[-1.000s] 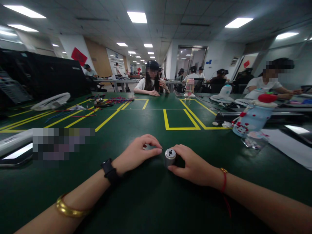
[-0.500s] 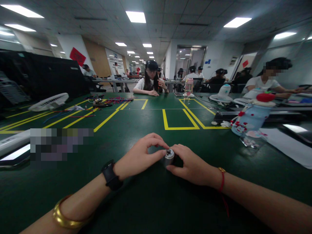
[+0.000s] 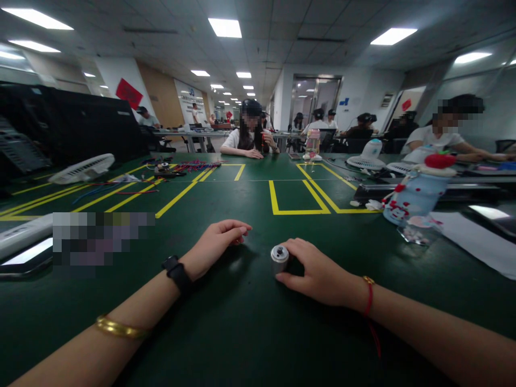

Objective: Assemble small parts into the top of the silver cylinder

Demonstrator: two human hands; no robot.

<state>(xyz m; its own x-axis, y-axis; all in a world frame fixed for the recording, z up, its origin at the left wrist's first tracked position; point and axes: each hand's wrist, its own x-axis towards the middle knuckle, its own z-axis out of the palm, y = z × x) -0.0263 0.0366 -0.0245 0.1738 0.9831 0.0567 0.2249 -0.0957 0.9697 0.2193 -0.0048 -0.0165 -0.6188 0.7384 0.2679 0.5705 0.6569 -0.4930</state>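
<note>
A small silver electric motor [image 3: 279, 260], a metal cylinder with a dark shaft on top, stands upright on the green table. My right hand [image 3: 308, 271] grips it from the right, with the thumb at the front and the fingers around the back. To its left, my left hand [image 3: 221, 242] is held apart from the motor, its fingers curled together and the thumb against them. Whether anything tiny sits between those fingertips cannot be made out.
Yellow tape [image 3: 300, 212] marks areas on the table [image 3: 226, 344]. At right are a blue bottle [image 3: 419, 193], a small clear bag [image 3: 417, 231] and white paper [image 3: 475, 242]. Wires [image 3: 197, 165] and a white fan [image 3: 83, 167] lie far left. Across the table sits a person [image 3: 245, 140].
My left hand has come off the motor's top and moved left, its fingers closing together. My right hand and the motor have stayed in place.
</note>
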